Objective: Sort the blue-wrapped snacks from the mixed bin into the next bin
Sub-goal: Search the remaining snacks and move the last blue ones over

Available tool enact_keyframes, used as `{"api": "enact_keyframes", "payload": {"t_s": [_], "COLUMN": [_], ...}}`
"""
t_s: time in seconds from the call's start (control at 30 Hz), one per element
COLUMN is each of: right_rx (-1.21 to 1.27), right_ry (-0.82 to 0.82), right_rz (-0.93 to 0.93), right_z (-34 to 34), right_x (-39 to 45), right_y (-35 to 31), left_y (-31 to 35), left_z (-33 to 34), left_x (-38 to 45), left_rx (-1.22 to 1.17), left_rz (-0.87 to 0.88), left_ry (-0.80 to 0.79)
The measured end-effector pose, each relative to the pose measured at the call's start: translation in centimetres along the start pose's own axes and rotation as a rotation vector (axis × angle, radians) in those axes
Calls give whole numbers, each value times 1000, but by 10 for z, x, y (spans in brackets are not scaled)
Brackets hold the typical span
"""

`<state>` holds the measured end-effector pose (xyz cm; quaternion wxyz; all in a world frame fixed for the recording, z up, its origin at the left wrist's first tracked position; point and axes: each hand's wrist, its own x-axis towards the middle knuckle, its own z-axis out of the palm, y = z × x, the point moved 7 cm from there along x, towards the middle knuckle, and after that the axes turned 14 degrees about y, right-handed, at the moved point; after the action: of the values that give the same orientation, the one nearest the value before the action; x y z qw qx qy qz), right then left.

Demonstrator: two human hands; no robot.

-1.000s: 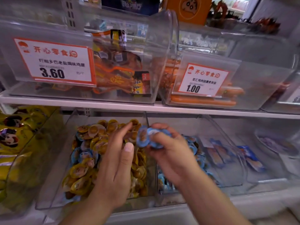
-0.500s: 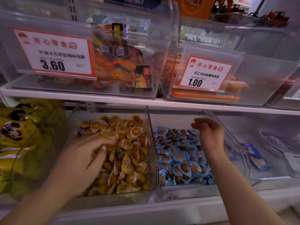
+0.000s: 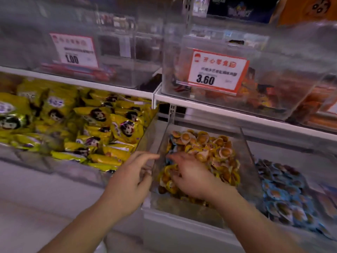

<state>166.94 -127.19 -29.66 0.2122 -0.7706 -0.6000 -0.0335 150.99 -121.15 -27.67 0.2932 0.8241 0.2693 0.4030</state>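
Far to the left of both hands, yellow snack bags [image 3: 94,128] printed with a cartoon face lie piled on the lower shelf. Above them sits a clear bin carrying a price tag marked 1.00 [image 3: 73,50].

The left hand [image 3: 130,181] hovers just outside the left wall of the mixed bin [image 3: 245,143] — fingers stretched forward and loosely spread, gripping nothing; whether its fingertips touch the clear wall cannot be told through the blur.

Just to its right, the right hand [image 3: 189,177] reaches into the mixed bin, palm down on the heap of yellow-wrapped snacks [image 3: 215,145]. Its fingers point toward the bin's left wall, where a few blue-wrapped snacks [image 3: 170,143] show among the yellow ones, just beyond the fingertips. Whether those fingers pinch a piece cannot be told — they are blurred and partly sunk in the pile.

Above the right hand, on the upper shelf, a clear bin of orange packets bears a price tag marked 3.60 [image 3: 217,72].

To the right of the right hand, past the mixed bin's far wall, the next bin [image 3: 310,161] holds a layer of sorted blue snacks [image 3: 284,194].
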Motion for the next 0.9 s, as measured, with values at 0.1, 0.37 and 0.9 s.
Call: {"api": "enact_keyframes", "payload": {"t_s": [0.1,0.37,0.9], "right_rx": [-175,-323,954], "right_ry": [-87,-113,104], "right_rz": [100,227,835], "right_z": [33,48,18], "right_x": [29,62,-1], "right_y": [19,29,28], "left_y": [0,5,12], "left_z": [-3,0,-8], "left_x": [0,6,9], "left_rx": [-32,-88,-149], "left_rz": [-3,-7,33], "left_ry": [-2,-40,105]}}
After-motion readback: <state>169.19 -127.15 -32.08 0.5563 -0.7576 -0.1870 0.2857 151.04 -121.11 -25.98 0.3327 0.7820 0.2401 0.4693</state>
